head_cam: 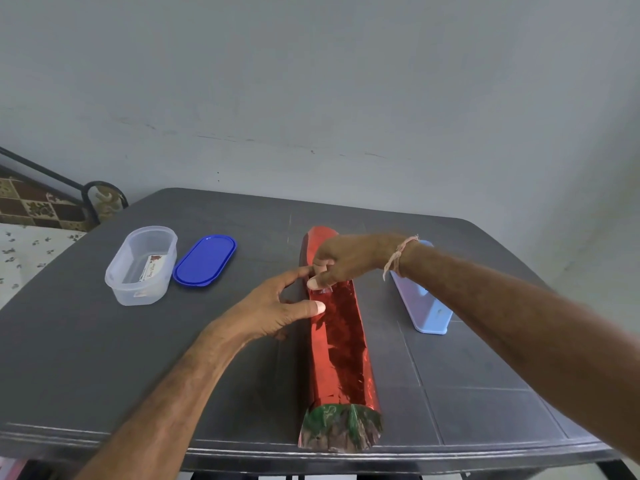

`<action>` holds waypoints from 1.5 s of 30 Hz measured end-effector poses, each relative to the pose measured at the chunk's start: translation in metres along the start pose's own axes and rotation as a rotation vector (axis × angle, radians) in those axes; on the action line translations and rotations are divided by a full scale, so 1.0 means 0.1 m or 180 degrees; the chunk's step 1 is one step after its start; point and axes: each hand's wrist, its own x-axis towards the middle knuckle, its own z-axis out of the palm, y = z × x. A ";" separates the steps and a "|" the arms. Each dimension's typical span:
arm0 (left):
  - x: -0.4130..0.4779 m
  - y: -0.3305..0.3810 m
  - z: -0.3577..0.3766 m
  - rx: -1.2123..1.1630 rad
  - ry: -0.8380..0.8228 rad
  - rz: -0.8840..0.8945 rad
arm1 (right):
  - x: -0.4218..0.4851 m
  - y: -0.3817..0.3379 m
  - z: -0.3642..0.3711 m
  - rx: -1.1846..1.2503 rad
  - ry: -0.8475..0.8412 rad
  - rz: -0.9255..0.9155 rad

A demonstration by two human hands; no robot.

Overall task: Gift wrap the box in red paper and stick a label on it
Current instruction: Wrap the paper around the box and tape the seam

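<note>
A long roll of shiny red paper (341, 348) lies lengthwise on the dark table (104, 358), wrapped around the box, which is hidden inside. Its near end (341, 429) is open and shows a greenish silver inner side. My left hand (273, 311) rests at the wrap's left side, thumb pressing on the red paper and forefinger stretched toward my right hand. My right hand (341, 259) reaches across from the right with curled fingers, thumb tip down on a small clear piece of tape (323, 289) at the paper's seam.
A clear plastic tub (142, 268) with a printed label card inside stands at the left, its blue lid (205, 259) beside it. A light blue plastic object (426, 306) lies right of the wrap, partly behind my right forearm. A bed and metal frame are beyond the table's left edge.
</note>
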 end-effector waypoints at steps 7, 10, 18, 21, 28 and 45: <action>0.02 -0.02 0.00 -0.0018 -0.0018 0.0060 | 0.00 -0.03 0.05 -0.0075 0.0129 0.0094; 0.03 -0.03 -0.01 0.0015 -0.0031 0.0060 | -0.01 -0.03 0.07 -0.0128 0.0216 0.0159; 0.04 -0.05 -0.01 0.0005 -0.0098 0.0100 | -0.05 -0.05 0.08 -0.0522 0.0463 0.0428; 0.04 -0.06 0.00 0.0070 -0.0078 0.0115 | -0.07 -0.07 0.08 -0.0684 0.0513 0.0413; 0.06 -0.06 0.00 0.0115 -0.0112 0.0137 | -0.08 -0.12 0.08 -0.1056 0.0547 0.0521; 0.02 -0.08 0.01 -0.0058 -0.0111 0.0132 | -0.21 0.13 0.23 0.0427 0.0624 0.1050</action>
